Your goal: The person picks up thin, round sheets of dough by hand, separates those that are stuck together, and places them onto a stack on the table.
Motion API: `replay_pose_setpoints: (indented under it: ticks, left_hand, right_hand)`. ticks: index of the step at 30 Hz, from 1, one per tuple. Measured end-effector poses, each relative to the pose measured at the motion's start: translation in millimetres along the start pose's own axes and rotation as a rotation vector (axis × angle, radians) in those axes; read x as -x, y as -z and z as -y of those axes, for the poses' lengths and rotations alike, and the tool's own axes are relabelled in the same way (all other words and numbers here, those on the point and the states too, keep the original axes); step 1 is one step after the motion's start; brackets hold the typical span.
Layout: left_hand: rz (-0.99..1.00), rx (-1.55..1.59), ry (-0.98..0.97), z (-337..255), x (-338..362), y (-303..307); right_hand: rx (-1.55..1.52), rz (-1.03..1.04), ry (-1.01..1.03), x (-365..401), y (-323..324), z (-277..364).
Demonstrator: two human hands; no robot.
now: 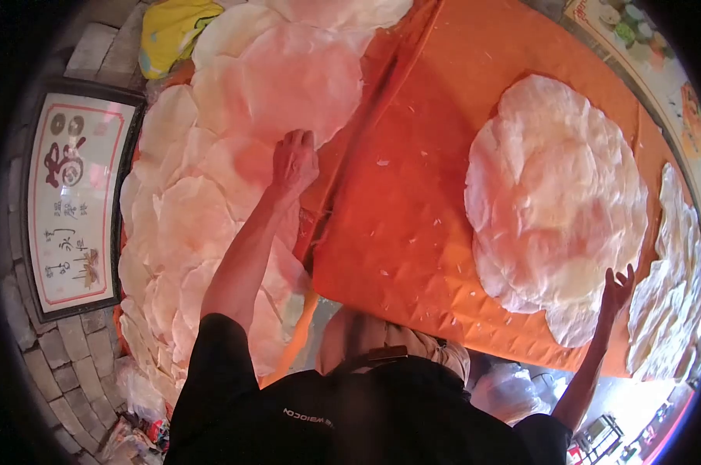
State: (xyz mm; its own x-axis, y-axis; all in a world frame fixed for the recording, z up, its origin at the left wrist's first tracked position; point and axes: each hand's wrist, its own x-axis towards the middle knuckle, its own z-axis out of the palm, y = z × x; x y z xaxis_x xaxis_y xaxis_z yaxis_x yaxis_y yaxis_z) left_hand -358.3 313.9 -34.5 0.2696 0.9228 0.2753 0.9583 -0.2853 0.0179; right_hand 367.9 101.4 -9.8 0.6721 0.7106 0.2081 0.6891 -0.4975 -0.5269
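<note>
My left hand (pixel 294 164) is closed, its curled fingers at the near edge of a thin, round, pinkish flatbread (pixel 292 81). This sheet lies spread over many overlapping flatbreads (pixel 191 221) on the left. To the right, my right hand (pixel 618 290) has its fingers apart, by the lower right edge of a wide pile of pale flatbreads (pixel 556 194). The pile rests on an orange-covered table (pixel 397 225), with one sheet sticking out at its near side.
More flatbreads (pixel 666 287) lie along the table's far right edge. A framed calligraphy panel (pixel 83 201) stands at the left against brickwork (pixel 71 349). A yellow cloth (pixel 172 35) is at the upper left. Clear plastic bags (pixel 509 391) sit below the table.
</note>
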Motion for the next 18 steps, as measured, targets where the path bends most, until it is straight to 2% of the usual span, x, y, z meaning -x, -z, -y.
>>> replay_pose_setpoints:
  ticks: [2, 3, 6, 7, 9, 10, 12, 14, 17, 18]
  left_hand:
    - [0.075, 0.014, 0.065, 10, -6, 1]
    - [0.031, 0.019, 0.075, 17, -11, 5]
    - [-0.079, 0.059, 0.055, 26, -31, 42]
    - [-0.107, 0.089, 0.014, 15, -34, 68]
    - [-0.133, 0.138, -0.088, -16, -22, 100]
    - [-0.134, 0.157, -0.149, -39, -8, 108]
    - [-0.036, 0.306, -0.213, -86, 23, 109]
    - [0.084, 0.426, -0.209, -128, 56, 110]
    - [0.219, 0.612, -0.18, -163, 97, 103]
    - [0.227, 0.634, -0.174, -169, 107, 96]
  right_hand:
    - [-0.036, -0.004, 0.115, 25, 1, 87]
    - [-0.11, 0.014, 0.104, 30, -8, 103]
    - [-0.274, 0.261, 0.148, 57, -33, 159]
    - [-0.443, 0.387, 0.09, 71, -45, 184]
    - [-0.798, 0.662, -0.059, 104, -76, 232]
    - [-0.797, 0.794, -0.116, 117, -97, 250]
    - [-1.039, 1.056, -0.363, 151, -124, 294]
    - [-1.338, 1.346, -0.871, 161, -148, 318]
    - [-1.574, 1.167, -0.568, 178, -147, 341]
    - [-1.378, 1.173, -0.399, 178, -150, 330]
